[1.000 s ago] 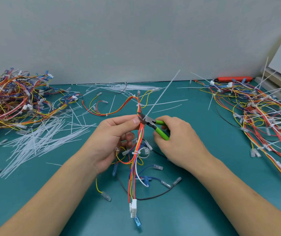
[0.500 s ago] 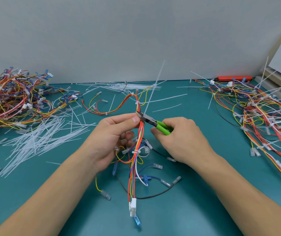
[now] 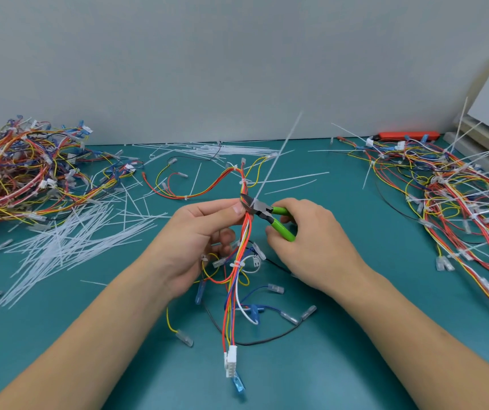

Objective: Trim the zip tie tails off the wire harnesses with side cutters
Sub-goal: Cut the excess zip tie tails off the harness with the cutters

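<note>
My left hand [image 3: 195, 238] pinches a wire harness [image 3: 238, 270] of red, orange, yellow and blue wires between thumb and fingers, above the green table. The harness ends in a white connector [image 3: 230, 361] near me. My right hand [image 3: 305, 247] grips green-handled side cutters [image 3: 269, 216]. Their jaws sit at the base of a long white zip tie tail [image 3: 278, 156], which sticks up and to the right from the bundle just beside my left thumb.
A heap of wire harnesses [image 3: 15, 176] lies at the far left, with a pile of cut zip tie tails [image 3: 68, 241] beside it. More harnesses with long tails [image 3: 456, 202] cover the right side. An orange tool [image 3: 406, 135] lies by the wall.
The zip tie tail swung from leaning right to nearly upright, then leaned right again. The cutter handles were squeezed together half a second ago and are spread apart now. My left hand barely moved.
</note>
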Tool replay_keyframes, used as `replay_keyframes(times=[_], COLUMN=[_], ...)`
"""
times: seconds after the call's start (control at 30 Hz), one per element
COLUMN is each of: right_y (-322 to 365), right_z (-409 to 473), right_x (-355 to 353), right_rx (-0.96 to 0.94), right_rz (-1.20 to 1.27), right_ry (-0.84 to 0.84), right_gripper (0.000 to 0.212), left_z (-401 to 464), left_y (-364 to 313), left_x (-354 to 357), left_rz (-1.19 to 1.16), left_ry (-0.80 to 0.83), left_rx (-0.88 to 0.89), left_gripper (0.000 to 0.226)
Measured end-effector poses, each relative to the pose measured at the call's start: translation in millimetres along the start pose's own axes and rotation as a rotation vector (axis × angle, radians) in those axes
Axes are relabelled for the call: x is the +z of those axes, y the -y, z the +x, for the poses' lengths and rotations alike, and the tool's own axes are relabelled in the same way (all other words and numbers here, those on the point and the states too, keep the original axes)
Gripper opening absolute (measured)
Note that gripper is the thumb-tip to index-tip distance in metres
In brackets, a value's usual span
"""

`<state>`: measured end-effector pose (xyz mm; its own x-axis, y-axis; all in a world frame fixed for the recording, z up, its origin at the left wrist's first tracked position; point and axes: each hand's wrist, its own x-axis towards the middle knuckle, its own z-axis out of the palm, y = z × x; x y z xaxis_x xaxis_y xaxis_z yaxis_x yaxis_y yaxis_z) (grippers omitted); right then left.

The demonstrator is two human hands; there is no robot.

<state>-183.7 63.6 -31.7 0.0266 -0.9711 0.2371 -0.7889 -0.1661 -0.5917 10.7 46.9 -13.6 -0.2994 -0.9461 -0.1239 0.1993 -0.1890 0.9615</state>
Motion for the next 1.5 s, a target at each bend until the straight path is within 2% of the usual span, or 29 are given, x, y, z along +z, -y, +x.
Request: replay_keyframes(times=[0.2,0.3,0.37,0.4,0.63,0.77,0.87,0.97,1.13,1.27,1.37,1.5], right_y=[0.0,-0.8,-2.2,-2.5,-3.9,-2.3,-0.4,-0.6,-1.4,0.6,-1.0,0.8], right_z=[-0.5,0.5,2.1,3.2,3.7,0.7,0.0,-0.2,0.2,0.5,0.8,2.1], right_x=[1.0,0.5,-0.2,-1.2,-0.4,-0.6,-2.6,-4.8,-2.9,-3.4,-4.9,-7.6], right_rx=[-0.01,0.009,0.042,0.058,0.033,-0.044,-0.041,-0.041,-0.061,-0.058,0.006,0.053], right_rz=[0.008,-0.001,0.011,0.009,-0.025,-0.05,-0.073,-0.061,-0.037,-0.014,0.003,-0.038], right_ry=[-0.004,-0.011,-0.028,-0.031,-0.042,-0.06,-0.071,-0.06,-0.052,-0.034,-0.038,-0.02], right_gripper=[0.02,0.006,0.029,0.032,0.039,0.007,0.031,0.035,0.026,0.005,0.028,0.03], left_z=[-0.2,-0.2,-0.5,-0.7,-2.0,-2.9,-3.6,-4.7,-6.0,-7.0,-6.8,-6.0], left_y=[-1.6,-1.8,-2.5,-3.1,-3.5,-3.1,-4.9,-6.3,-8.7,-10.1,-10.3,-10.2], left_x=[0.6,0.8,0.7,0.9,1.9,2.8,2.0,2.3,3.3,2.6,2.8,2.8], left_rz=[-0.001,0.001,-0.008,-0.014,-0.025,-0.023,-0.027,-0.027,-0.047,-0.053,-0.047,-0.054], left_ry=[0.002,0.0,0.009,0.019,0.018,0.033,0.057,0.067,0.064,0.08,0.081,0.084], left_rx=[-0.002,-0.004,-0.001,0.002,0.001,-0.007,-0.017,-0.035,-0.065,-0.075,-0.075,-0.065], left_gripper=[0.025,0.022,0.019,0.018,0.034,0.027,0.019,0.018,0.017,0.016,0.015,0.014])
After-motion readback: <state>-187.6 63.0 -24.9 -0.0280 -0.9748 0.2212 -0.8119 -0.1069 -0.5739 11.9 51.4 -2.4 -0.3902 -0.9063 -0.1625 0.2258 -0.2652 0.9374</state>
